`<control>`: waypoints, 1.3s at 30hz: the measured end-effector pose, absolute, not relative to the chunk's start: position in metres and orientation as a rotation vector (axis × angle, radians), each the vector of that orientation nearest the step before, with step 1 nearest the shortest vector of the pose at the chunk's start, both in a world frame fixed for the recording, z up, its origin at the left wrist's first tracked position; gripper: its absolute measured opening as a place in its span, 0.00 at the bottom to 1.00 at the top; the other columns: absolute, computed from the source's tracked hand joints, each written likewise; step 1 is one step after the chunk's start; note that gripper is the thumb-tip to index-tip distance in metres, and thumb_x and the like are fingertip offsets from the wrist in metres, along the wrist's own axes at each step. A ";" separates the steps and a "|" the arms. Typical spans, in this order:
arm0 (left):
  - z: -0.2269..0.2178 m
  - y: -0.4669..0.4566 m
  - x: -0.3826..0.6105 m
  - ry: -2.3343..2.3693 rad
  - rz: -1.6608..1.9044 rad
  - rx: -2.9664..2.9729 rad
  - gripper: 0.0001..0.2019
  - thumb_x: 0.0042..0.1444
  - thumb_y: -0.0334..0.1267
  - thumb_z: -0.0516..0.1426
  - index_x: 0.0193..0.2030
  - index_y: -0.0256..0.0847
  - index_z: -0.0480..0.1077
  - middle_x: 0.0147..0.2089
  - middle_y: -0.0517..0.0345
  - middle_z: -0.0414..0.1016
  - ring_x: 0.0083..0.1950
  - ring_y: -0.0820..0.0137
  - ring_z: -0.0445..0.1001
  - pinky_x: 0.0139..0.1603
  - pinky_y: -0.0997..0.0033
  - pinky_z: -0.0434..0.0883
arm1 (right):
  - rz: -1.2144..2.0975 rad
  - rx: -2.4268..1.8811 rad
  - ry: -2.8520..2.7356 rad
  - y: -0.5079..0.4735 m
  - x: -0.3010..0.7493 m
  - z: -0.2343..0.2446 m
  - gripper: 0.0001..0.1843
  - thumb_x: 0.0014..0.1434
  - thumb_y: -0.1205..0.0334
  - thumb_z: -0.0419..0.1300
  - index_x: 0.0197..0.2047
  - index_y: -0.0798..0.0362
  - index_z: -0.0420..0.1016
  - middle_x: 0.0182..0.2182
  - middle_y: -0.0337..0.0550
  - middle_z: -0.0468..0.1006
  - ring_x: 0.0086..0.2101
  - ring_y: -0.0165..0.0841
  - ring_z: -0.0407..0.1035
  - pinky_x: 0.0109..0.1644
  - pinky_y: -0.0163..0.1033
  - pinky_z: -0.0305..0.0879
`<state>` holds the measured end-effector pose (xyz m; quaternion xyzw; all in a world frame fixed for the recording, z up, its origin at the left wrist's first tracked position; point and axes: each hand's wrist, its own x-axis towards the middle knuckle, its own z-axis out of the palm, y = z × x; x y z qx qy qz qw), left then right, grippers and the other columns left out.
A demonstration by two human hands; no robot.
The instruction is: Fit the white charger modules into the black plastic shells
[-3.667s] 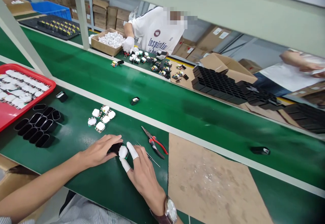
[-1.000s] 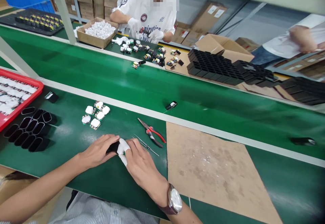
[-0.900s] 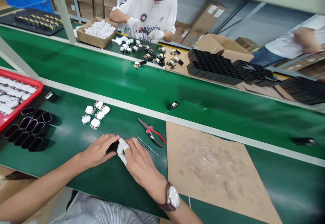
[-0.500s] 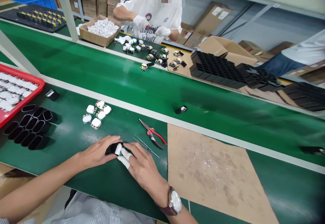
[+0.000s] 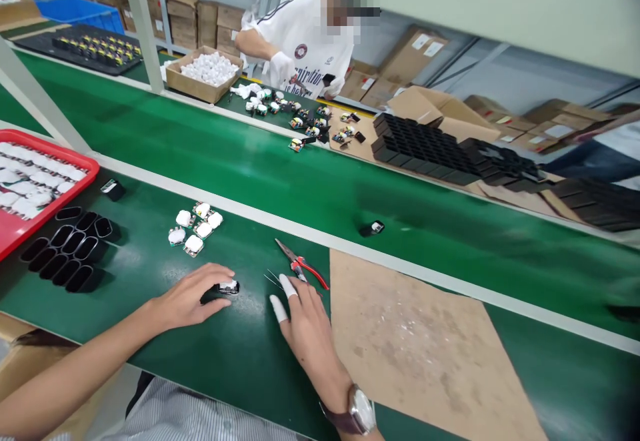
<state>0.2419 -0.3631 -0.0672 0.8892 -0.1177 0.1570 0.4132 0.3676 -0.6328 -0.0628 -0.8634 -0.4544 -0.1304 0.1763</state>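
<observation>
My left hand (image 5: 193,297) is curled around a small black plastic case (image 5: 236,288) just above or on the green bench. A white-topped circuit board (image 5: 229,285) shows in the case's mouth; the rest is hidden by my fingers. White finger cots cover two fingers of my right hand (image 5: 307,331), which lies open with fingers apart over the tweezers (image 5: 271,277). Only the tweezers' tips show. Red-handled pliers (image 5: 300,264) lie just beyond that hand, one handle partly covered. Several white-topped circuit boards (image 5: 194,245) are grouped beyond my left hand.
Empty black cases (image 5: 67,269) stand at left beside a red tray (image 5: 93,169) of white-topped boards. A filled case (image 5: 373,228) sits on the green conveyor (image 5: 250,154). Cardboard (image 5: 415,347) covers the bench at right. Across the belt, a gloved co-worker (image 5: 310,54) handles parts.
My right hand has left the case and moved right over the tweezers, fingers spreading. My left hand stays around the case. The filled case on the belt appears farther right.
</observation>
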 end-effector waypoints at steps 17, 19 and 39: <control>-0.070 -0.360 0.247 -0.424 0.464 2.156 0.02 0.69 0.31 0.62 0.43 0.40 0.75 0.58 0.44 0.80 0.48 0.65 0.84 0.47 0.67 0.83 | -0.065 -1.974 -1.633 -0.579 0.364 -0.052 0.15 0.71 0.70 0.58 0.58 0.55 0.76 0.56 0.56 0.76 0.56 0.45 0.70 0.57 0.52 0.77; -0.067 -0.359 0.249 -0.430 0.414 2.144 0.04 0.69 0.30 0.62 0.41 0.40 0.74 0.57 0.44 0.80 0.48 0.64 0.83 0.47 0.65 0.81 | -0.006 -1.931 -1.641 -0.578 0.368 -0.054 0.15 0.72 0.69 0.57 0.59 0.54 0.75 0.55 0.54 0.77 0.55 0.44 0.70 0.56 0.52 0.77; -0.060 -0.362 0.248 -0.413 0.441 2.211 0.03 0.72 0.32 0.59 0.43 0.40 0.73 0.55 0.46 0.80 0.45 0.66 0.82 0.42 0.68 0.80 | -0.306 -2.408 -1.302 -0.636 0.366 -0.067 0.22 0.72 0.68 0.56 0.67 0.58 0.67 0.54 0.62 0.75 0.52 0.52 0.72 0.52 0.61 0.76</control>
